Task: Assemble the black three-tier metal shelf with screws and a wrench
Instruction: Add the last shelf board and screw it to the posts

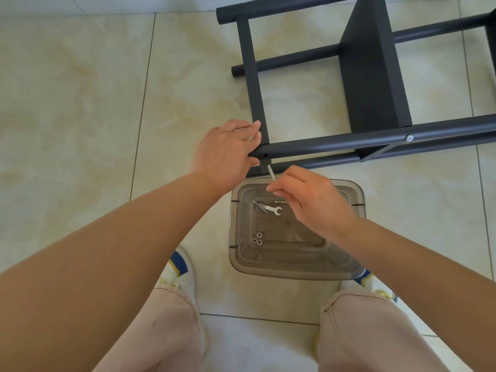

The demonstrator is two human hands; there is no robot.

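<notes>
The black metal shelf (373, 76) lies on its side on the tiled floor, its tubes running left to right. My left hand (225, 151) grips the left end of the nearest tube (322, 146), beside a small screw hole. My right hand (314, 202) pinches a long silver screw (271, 173) whose tip points up at the underside of that tube end. A fitted screw head (409, 138) shows further right on the same tube. A small silver wrench (272, 209) lies in the clear plastic tray (357, 208) below my hands.
The tray also holds three silver nuts (257, 238) and another long screw (259, 206). My knees and white shoes (178, 269) frame the tray at the bottom. Beige floor tiles spread out to the left.
</notes>
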